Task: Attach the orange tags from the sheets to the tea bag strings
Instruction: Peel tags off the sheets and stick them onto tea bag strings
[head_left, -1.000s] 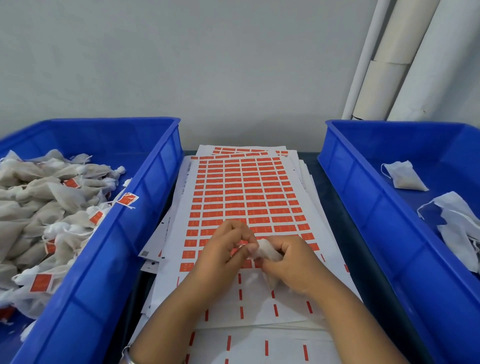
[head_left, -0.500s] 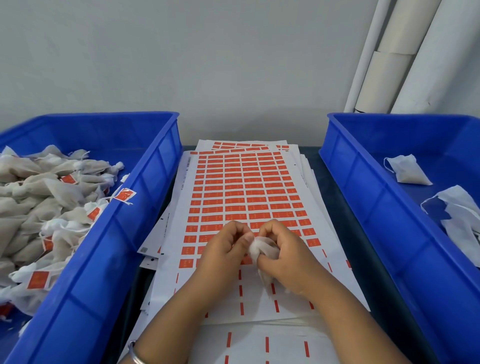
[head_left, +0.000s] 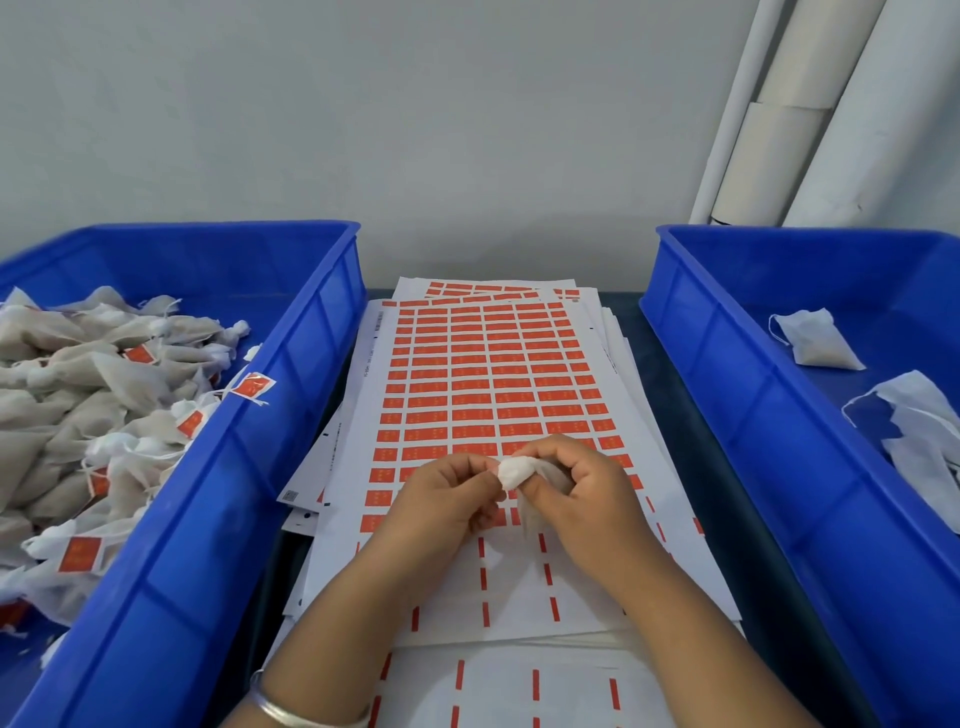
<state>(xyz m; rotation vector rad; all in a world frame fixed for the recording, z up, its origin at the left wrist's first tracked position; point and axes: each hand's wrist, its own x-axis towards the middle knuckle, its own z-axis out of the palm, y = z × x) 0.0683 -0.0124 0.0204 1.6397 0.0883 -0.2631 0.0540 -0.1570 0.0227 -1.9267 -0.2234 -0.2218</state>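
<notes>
A stack of white sheets (head_left: 483, 384) with rows of orange tags lies between two blue bins. Over its near part, my right hand (head_left: 576, 493) grips a white tea bag (head_left: 514, 474), whose bunched top sticks out to the left. My left hand (head_left: 441, 501) has its fingers curled and pinches at that bunched top; the string and any tag between the fingertips are too small to make out.
The left blue bin (head_left: 228, 467) is full of tea bags with orange tags (head_left: 80, 553); one tag (head_left: 253, 387) hangs over its rim. The right blue bin (head_left: 753, 441) holds a few untagged tea bags (head_left: 818, 340). White pipes (head_left: 810, 109) stand at the back right.
Both hands stay together over the sheet. The tea bag's bunched top now shows more between the fingertips, and the view has shifted slightly.
</notes>
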